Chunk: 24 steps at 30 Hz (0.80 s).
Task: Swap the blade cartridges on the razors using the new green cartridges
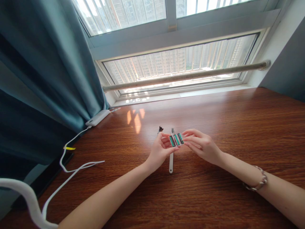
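Your left hand [160, 150] pinches the blade pack [176, 140] between thumb and fingers at the frame's centre. Your right hand [201, 145] has half-curled fingers against its right edge; I can't tell whether they grip. Your forearms [111, 195] slant in from lower left and lower right. A white-handled tool [171, 163] lies beneath; the table [233, 127] spreads rightward, its far edge meeting the sill [202, 92].
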Each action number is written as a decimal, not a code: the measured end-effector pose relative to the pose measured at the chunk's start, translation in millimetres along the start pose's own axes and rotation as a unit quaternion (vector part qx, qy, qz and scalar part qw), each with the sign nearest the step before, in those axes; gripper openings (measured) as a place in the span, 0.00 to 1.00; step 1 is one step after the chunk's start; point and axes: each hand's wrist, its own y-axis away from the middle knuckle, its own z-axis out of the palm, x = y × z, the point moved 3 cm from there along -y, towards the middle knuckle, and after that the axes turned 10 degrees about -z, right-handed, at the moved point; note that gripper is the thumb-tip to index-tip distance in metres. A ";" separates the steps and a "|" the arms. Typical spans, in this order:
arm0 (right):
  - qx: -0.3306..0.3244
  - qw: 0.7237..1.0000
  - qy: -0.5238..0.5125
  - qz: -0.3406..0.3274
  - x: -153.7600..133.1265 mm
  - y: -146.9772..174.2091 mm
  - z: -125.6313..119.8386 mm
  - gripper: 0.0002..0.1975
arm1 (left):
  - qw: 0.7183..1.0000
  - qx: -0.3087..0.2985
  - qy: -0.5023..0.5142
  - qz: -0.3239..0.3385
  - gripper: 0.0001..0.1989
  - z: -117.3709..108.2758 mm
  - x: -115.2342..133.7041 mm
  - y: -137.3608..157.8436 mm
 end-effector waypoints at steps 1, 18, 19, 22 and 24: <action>0.001 1.000 0.003 -0.001 -0.4 -0.1 0.4 0.10 | 1.000 -0.001 -0.002 0.002 0.23 0.2 -0.2 0.2; 0.009 1.000 -0.008 0.021 -2.9 0.0 4.0 0.14 | 0.999 -0.030 -0.012 0.000 0.21 3.0 -4.2 2.2; 0.017 0.999 -0.013 0.032 -2.1 0.0 4.2 0.13 | 0.999 -0.033 -0.014 0.000 0.21 3.7 -4.1 2.6; 0.044 0.997 -0.030 0.064 0.1 -0.1 4.4 0.09 | 0.999 -0.030 -0.031 0.002 0.21 5.0 -3.4 4.1; 0.056 0.995 -0.039 0.073 -0.8 -0.9 4.2 0.08 | 0.999 -0.029 -0.041 -0.001 0.21 6.0 -3.5 5.2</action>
